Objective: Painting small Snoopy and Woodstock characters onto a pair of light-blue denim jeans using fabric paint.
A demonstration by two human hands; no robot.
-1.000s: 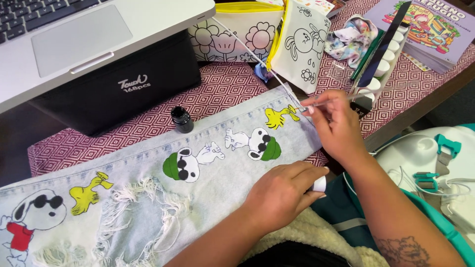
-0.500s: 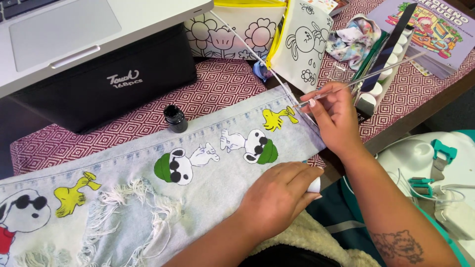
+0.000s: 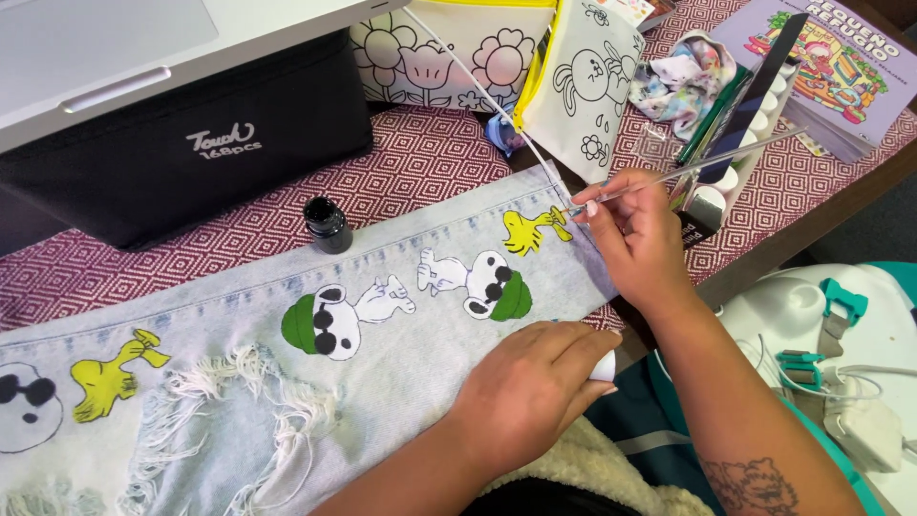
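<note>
A light blue ripped denim leg lies across the table, painted with white cartoon dogs in green caps and yellow birds. My right hand pinches a thin paintbrush, its tip at the yellow bird near the denim's right end. My left hand rests palm down on the denim's near edge, fingers curled over a small white object. A small black paint jar stands just beyond the denim.
A black storage case with a silver laptop on top sits at back left. White colouring pouches, a stained rag, a box of paint pots and a colouring book lie at back right on red patterned cloth.
The view has shifted so everything slides left and up a little. My right hand holds the brush tip by the yellow bird with small movements. My left hand stays put.
</note>
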